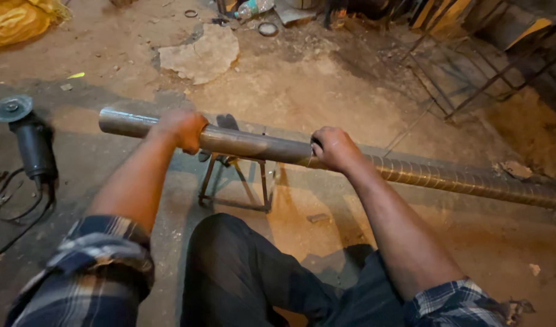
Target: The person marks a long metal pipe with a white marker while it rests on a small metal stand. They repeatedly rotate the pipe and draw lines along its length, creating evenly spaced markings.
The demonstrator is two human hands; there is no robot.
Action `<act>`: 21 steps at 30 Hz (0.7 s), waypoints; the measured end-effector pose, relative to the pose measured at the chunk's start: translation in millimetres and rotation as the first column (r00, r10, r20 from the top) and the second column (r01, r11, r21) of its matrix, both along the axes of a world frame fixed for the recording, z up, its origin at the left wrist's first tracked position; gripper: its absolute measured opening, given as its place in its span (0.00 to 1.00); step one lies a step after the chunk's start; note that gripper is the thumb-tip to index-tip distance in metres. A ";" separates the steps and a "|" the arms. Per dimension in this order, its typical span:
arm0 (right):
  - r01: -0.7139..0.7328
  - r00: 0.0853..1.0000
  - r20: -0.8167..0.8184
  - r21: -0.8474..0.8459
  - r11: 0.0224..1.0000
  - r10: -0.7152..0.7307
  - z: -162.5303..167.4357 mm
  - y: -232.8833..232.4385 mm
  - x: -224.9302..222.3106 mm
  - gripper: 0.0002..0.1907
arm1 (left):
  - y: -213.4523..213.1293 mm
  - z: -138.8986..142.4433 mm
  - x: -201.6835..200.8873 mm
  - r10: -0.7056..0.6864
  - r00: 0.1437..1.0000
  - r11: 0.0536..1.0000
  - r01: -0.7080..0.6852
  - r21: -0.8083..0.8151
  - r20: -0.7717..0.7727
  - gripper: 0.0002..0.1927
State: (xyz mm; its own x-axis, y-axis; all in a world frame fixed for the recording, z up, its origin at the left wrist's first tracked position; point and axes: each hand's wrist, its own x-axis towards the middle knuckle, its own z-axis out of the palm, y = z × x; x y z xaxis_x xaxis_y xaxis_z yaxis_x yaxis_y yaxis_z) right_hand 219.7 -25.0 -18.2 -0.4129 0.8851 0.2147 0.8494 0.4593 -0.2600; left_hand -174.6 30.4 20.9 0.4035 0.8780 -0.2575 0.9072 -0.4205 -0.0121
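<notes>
A long steel pipe runs across the view from the left end to the right edge, lying over a small metal stand. My left hand is wrapped around the pipe near its left end. My right hand grips it further right, past the stand. The right part of the pipe shows spiral grind marks. Both forearms come out of rolled plaid sleeves, and my knee in dark trousers is below the pipe.
An angle grinder with its cable lies on the ground at the left. A flat stone slab sits on the dirt floor behind. Metal rod frames lean at the back right. A yellow sack is at top left.
</notes>
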 end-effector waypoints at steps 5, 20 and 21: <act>-0.004 0.999 0.033 0.003 1.000 0.004 3.0 -3.9 0.7 0.08 | 13.6 12.2 8.8 0.037 0.993 0.975 -0.061 -0.213 -0.113 0.20; 0.048 0.998 -0.038 -0.028 0.998 -0.049 7.3 -8.2 -3.1 0.09 | -23.5 -22.7 -13.1 -0.090 0.989 0.891 0.027 0.454 0.117 0.20; 0.046 0.998 -0.038 -0.041 0.998 -0.048 7.1 -8.8 -3.9 0.09 | -18.9 -15.8 -11.8 -0.059 0.994 0.937 0.023 0.350 0.093 0.21</act>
State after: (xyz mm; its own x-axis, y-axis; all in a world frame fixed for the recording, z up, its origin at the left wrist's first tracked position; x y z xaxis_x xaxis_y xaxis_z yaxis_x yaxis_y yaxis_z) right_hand 215.8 -33.8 -11.1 -0.3628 0.9116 0.1932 0.8587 0.4076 -0.3106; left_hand -186.4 11.5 5.1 0.4490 0.8874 0.1045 0.8933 -0.4433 -0.0741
